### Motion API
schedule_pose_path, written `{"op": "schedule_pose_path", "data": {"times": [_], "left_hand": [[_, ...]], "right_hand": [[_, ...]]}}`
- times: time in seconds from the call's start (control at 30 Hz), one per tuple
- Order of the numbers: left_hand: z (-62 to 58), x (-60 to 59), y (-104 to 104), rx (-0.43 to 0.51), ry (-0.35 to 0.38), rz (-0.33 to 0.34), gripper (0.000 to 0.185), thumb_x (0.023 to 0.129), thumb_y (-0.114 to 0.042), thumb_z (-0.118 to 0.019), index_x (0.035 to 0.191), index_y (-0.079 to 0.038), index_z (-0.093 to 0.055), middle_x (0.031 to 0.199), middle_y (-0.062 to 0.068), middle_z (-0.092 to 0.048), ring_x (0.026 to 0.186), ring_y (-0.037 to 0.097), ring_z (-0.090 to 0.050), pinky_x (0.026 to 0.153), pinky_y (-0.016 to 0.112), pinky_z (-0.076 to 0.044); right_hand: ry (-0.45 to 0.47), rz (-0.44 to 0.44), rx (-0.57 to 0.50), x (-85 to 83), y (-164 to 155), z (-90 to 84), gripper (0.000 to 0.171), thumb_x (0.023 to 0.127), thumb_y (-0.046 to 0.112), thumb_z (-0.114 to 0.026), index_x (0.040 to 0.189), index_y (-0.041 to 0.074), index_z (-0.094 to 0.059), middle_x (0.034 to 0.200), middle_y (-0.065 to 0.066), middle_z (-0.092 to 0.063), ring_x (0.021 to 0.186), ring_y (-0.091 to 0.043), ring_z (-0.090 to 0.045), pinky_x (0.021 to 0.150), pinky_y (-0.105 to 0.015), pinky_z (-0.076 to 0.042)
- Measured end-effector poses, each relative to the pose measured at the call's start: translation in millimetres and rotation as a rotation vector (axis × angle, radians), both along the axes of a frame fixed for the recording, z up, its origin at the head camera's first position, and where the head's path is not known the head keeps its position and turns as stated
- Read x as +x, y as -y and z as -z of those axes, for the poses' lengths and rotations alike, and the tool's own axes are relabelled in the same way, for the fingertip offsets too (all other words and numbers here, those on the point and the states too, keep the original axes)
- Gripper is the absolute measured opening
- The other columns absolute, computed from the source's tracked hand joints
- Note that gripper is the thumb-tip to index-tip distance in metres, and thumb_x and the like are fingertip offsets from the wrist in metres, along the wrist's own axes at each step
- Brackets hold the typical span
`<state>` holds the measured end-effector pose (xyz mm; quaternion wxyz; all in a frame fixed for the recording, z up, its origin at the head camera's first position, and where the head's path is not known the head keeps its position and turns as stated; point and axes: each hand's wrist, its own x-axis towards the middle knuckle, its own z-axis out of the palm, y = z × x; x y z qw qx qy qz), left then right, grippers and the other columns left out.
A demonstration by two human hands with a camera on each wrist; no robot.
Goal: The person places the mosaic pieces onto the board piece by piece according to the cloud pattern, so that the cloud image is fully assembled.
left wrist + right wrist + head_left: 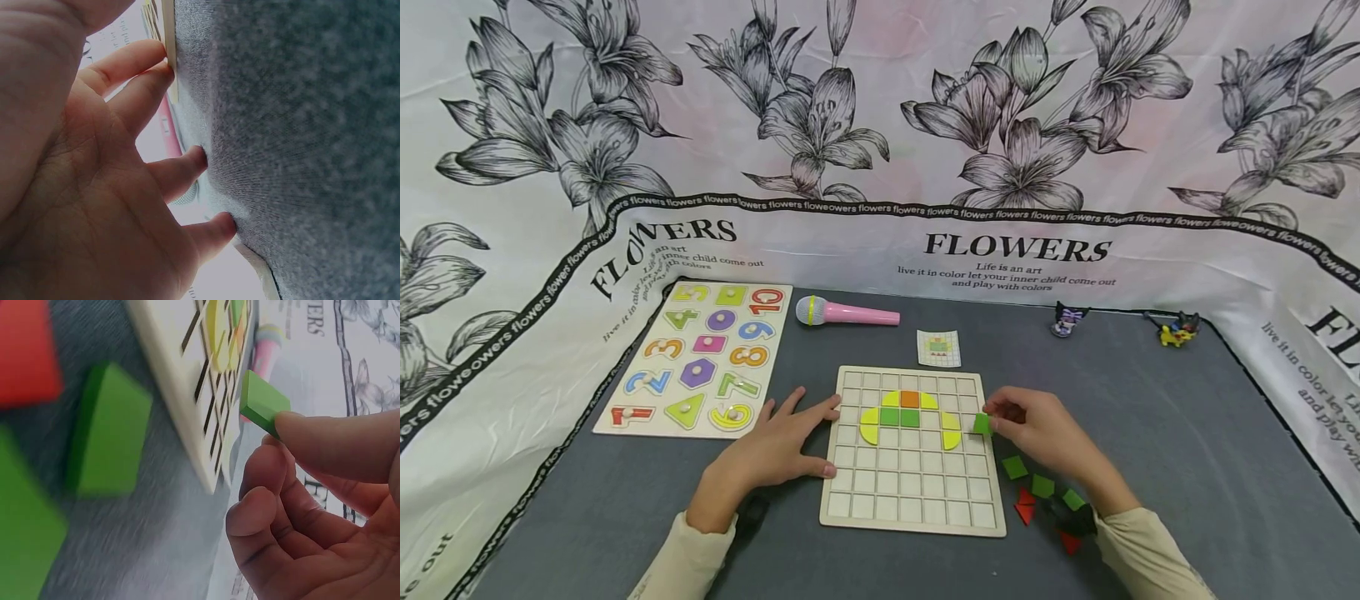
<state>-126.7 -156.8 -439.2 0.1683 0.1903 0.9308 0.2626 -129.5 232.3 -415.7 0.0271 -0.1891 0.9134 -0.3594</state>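
A pale wooden grid board [910,507] lies on the dark cloth. In its upper half sit yellow rounded pieces [951,431], an orange square [909,400] and two green squares [898,417]. My right hand [1037,425] pinches a green square tile [265,400] by one corner between thumb and finger, over the board's right edge. My left hand [778,450] rests at the board's left edge with fingers spread; in the left wrist view two fingertips touch the board's side and two others press on the cloth.
Loose green tiles [1042,486] and red triangles [1025,506] lie right of the board. A small pattern card [938,348] and a pink toy microphone [861,315] are behind it. A number puzzle board [647,408] lies left. Two small figurines [1067,319] stand at the back right.
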Motion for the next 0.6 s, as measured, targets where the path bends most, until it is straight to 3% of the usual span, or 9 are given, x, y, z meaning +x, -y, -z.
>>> {"op": "schedule_pose_path", "data": {"times": [0.6], "left_hand": [[1.9,-0.9,0.2,-0.011,-0.009,0.004,0.097,0.088,-0.04,-0.09,0.168,-0.018,-0.04,0.157,-0.001,-0.057,0.162,0.044,-0.011,0.125,0.071,-0.001]], "right_hand": [[0.038,-0.072,-0.034,-24.7,48.6,13.9,0.01,0.098,-0.002,-0.071,0.095,0.008,-0.072,0.085,0.002,-0.064,0.078,-0.016,-0.057,0.069,-0.032,-0.051]]}}
